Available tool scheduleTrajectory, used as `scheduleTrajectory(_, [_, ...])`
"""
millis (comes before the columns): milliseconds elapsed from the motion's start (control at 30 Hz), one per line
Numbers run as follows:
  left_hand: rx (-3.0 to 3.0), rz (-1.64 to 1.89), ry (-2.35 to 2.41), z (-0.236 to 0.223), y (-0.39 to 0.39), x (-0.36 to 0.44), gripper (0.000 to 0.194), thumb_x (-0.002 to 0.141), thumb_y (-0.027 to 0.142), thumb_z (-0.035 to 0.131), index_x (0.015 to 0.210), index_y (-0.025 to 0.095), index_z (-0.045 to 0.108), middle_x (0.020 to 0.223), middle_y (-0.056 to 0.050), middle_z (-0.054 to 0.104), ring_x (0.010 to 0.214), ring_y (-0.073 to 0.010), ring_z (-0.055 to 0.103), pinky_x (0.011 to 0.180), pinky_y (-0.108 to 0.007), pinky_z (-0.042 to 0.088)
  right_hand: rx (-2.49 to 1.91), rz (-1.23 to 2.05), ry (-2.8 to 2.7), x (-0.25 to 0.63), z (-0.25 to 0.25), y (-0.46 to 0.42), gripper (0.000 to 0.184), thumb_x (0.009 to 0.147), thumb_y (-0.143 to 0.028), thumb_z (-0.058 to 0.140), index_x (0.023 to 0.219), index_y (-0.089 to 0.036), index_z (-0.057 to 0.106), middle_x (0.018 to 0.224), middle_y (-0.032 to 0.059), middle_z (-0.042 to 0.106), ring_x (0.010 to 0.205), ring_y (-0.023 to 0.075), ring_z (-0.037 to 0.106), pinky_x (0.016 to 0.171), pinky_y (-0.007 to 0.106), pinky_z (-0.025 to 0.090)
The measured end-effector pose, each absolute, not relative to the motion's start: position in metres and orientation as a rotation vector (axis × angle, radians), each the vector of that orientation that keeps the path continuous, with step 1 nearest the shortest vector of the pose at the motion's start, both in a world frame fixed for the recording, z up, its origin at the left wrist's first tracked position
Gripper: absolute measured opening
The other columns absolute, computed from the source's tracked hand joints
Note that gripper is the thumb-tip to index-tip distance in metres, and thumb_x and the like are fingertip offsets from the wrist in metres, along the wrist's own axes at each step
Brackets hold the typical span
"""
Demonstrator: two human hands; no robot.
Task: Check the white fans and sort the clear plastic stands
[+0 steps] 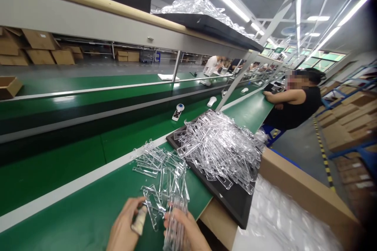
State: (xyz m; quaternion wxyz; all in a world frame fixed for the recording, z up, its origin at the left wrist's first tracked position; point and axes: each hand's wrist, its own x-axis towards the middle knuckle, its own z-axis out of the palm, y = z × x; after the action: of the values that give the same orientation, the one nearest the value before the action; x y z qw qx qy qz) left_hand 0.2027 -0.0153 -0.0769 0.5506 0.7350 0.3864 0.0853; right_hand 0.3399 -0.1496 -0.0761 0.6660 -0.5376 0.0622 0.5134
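Observation:
My right hand [185, 221] is closed around a bundle of clear plastic strips [173, 239], slim frames held side by side. To its left, my left hand [125, 223] has thumb and forefinger drawn together at the end of a single clear plastic frame [151, 210]; the exact contact is hard to make out. A pale covering [140, 219] wraps the thumb. Just beyond both hands, a loose pile of similar clear frames [147, 160] lies on the green bench top [85, 219].
A black tray [235, 206] heaped with clear plastic pieces [220, 145] stands right of the hands. A cardboard box [306, 188] is beside it. White handheld devices [178, 112] lie on the green conveyor [73, 168]. A co-worker [297, 102] sits farther right. An overhead shelf [97, 17] crosses above.

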Motion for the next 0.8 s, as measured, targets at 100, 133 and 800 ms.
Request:
scheduleTrajectory(100, [1.893, 0.051, 1.135, -0.076, 0.013, 0.21, 0.045, 0.085, 0.051, 0.035, 0.116, 0.02, 0.046, 0.093, -0.008, 0.061, 0.074, -0.0229, 0.059, 0.063, -0.031, 0.041, -1.214, 1.125, 0.15, 0.349, -0.069, -0.151, 0.063, 0.052, -0.049, 0.084, 0.099, -0.014, 0.061, 0.076, 0.0065, 0.068, 0.068, 0.0187, 0.063, 0.063, 0.031, 0.049])
scheduleTrajectory(133, [1.916, 0.019, 1.139, -0.076, 0.019, 0.213, 0.04, 0.085, 0.049, 0.035, 0.111, 0.021, 0.048, 0.087, -0.006, 0.062, 0.073, -0.0232, 0.059, 0.06, -0.03, 0.038, -1.213, 1.121, 0.148, 0.35, -0.067, -0.152, 0.064, 0.052, -0.049, 0.084, 0.099, -0.013, 0.061, 0.076, 0.0068, 0.068, 0.068, 0.0188, 0.063, 0.063, 0.031, 0.049])
scheduleTrajectory(800, [2.493, 0.454, 0.235, -0.038, 0.012, 0.201, 0.039, 0.08, 0.003, 0.028, 0.102, 0.024, 0.052, 0.087, -0.003, 0.056, 0.064, -0.013, 0.056, 0.055, -0.023, 0.035, -1.02, 1.467, 0.094, 0.334, -0.068, -0.144, 0.055, 0.057, -0.05, 0.08, 0.096, -0.015, 0.063, 0.077, 0.0073, 0.07, 0.071, 0.0212, 0.065, 0.064, 0.032, 0.049])
